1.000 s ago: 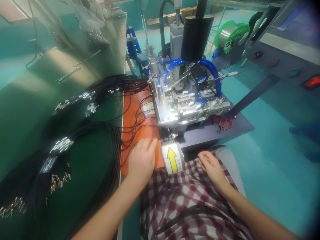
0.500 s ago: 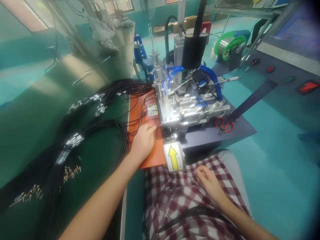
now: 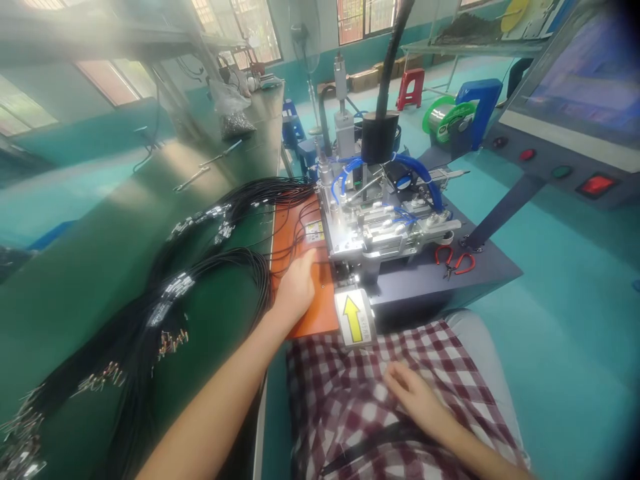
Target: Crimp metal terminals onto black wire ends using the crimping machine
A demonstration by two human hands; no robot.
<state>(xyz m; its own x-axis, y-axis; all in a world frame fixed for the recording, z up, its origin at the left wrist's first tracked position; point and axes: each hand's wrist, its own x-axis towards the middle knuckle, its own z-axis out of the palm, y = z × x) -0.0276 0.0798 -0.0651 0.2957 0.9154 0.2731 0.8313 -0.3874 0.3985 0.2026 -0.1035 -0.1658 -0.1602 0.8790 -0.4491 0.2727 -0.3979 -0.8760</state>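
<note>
On the left, a green table (image 3: 100, 260) carries two thick bundles of black cables, the nearer bundle (image 3: 137, 333) curving from the lower left corner towards the middle, the farther bundle (image 3: 245, 193) running along to the machine's left edge. Both show clusters of shiny metal ends; bare wire tips stick out on the near one. Behind them lie a thin metal rod (image 3: 220, 155) and a clear plastic bag (image 3: 234, 117) of small metal pieces.

Next comes an orange board (image 3: 325, 310), with several loose cables crossing it. Over it is the left hand (image 3: 296, 283), its fingers curled together near the machine's front edge; whether they pinch a cable cannot be told.

Right of that stands the machine (image 3: 380, 227), with blue hoses and metal slides, and just below its front corner a white box (image 3: 355, 317) marked with a yellow arrow. The right hand (image 3: 411, 393) is held over a checked apron (image 3: 345, 393), fingers loosely curled, the thumb slightly apart, nothing visible between them. Farther right, red-handled pliers (image 3: 450, 270) lie on the machine's base, below a green spool (image 3: 445, 121).
</note>
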